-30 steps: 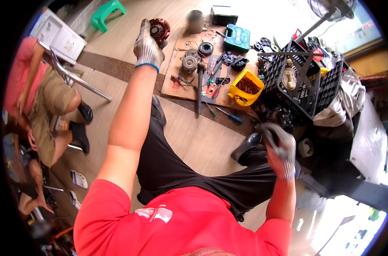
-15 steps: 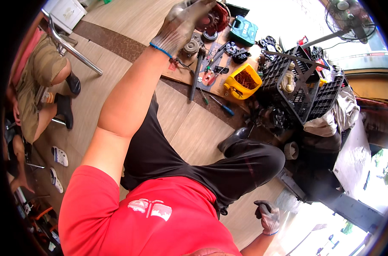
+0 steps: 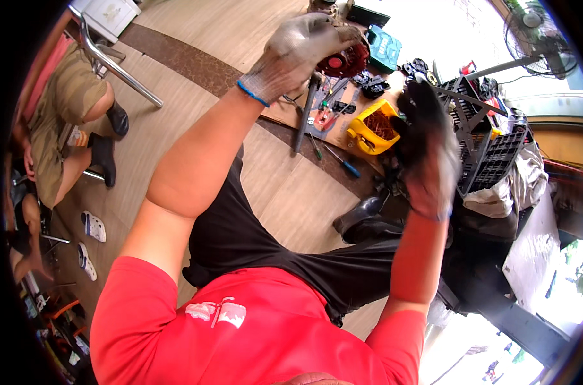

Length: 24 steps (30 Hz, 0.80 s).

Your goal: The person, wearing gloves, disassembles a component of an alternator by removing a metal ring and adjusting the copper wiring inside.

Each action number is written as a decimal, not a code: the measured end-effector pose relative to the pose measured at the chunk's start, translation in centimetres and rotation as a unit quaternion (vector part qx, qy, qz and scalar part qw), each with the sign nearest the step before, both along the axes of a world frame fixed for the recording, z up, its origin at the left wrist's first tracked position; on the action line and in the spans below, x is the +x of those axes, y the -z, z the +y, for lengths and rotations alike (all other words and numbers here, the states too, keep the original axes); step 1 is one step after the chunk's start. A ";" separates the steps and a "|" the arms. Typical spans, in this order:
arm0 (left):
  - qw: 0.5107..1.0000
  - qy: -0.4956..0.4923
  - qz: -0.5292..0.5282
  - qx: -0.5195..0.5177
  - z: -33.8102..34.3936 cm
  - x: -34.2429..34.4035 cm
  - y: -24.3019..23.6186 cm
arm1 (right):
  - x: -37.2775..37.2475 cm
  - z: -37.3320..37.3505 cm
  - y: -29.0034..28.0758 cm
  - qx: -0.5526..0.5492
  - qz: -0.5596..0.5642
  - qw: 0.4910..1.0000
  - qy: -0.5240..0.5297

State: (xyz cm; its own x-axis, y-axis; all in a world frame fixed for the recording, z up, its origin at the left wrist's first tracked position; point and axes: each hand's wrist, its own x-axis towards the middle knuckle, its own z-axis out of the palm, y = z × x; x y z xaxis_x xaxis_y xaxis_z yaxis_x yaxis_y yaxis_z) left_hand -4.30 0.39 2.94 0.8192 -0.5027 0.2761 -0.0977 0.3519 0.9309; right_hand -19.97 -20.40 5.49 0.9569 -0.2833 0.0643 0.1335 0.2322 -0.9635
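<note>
My left hand (image 3: 301, 48), in a grey-white work glove with a blue cuff, is closed on a red round machine part (image 3: 346, 59) with a dark, hollow inside. It holds the part up over the far cardboard work area. On the right, my right hand (image 3: 429, 144), in a similar glove with dark fingers, is raised. It is blurred, but its fingers look stretched out and apart, with nothing visible in them. Behind it and to its left stands a yellow container (image 3: 366, 138) filled with copper-coloured wire.
A dark metal bar (image 3: 306, 115), a screwdriver with a blue handle (image 3: 350, 168) and small tools lie on the floor and cardboard. Beyond sits a teal case (image 3: 384, 49). Black crates (image 3: 490, 151) and a fan (image 3: 536, 38) are at right. A seated person (image 3: 67, 106) is at left.
My right hand has come up from the lower right to beside the yellow container. My left hand has moved slightly right and down with the red part, which has turned.
</note>
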 end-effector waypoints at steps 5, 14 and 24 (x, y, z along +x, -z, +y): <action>0.991 -0.057 -0.113 0.050 -1.3 0.3 1.0 | 5.1 2.3 6.3 -0.048 0.025 0.992 -0.111; 0.992 0.027 0.005 0.124 -1.3 0.3 -0.4 | 2.5 3.0 0.4 -0.001 0.253 0.962 -0.099; 0.990 0.091 0.089 -0.067 0.0 2.9 2.9 | 3.2 -1.4 4.9 -0.153 0.221 0.962 -0.057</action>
